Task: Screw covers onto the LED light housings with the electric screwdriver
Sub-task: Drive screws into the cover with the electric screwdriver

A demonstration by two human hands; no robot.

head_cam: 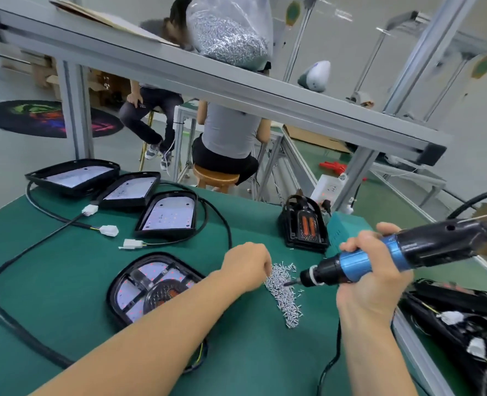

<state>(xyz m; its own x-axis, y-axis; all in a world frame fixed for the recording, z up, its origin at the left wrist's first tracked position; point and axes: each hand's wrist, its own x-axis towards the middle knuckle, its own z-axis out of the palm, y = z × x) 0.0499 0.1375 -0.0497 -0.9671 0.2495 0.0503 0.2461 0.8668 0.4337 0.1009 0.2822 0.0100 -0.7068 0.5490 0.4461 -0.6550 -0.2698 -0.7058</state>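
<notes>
Here, in the head view, the right hand (375, 277) at the lower right of the frame grips the electric screwdriver (393, 254), its fingers curled around the blue and black body, and the tool lies almost level with its bit pointing left into the pile of screws (283, 292) on the green mat (251, 352). The left hand (246, 265) is in the centre of the frame, with its fingers bent down onto the left edge of the same pile; whether it pinches a screw I cannot tell, because the fingertips are hidden. The LED light housing with its cover (153, 287) lies flat on the mat at the lower left of centre, just beside the left forearm, which crosses over its near right corner. Three open housings (166, 215) stand in a row in the upper left part of the mat, with black cables (16, 252) and white connectors (109, 230) around them. A stack of black covers (305, 224) stands beyond the screws, right of centre. A clear bag of screws (231, 32) rests on the shelf (265, 90) at the top of the frame. Behind the bench, two persons sit on stools.
</notes>
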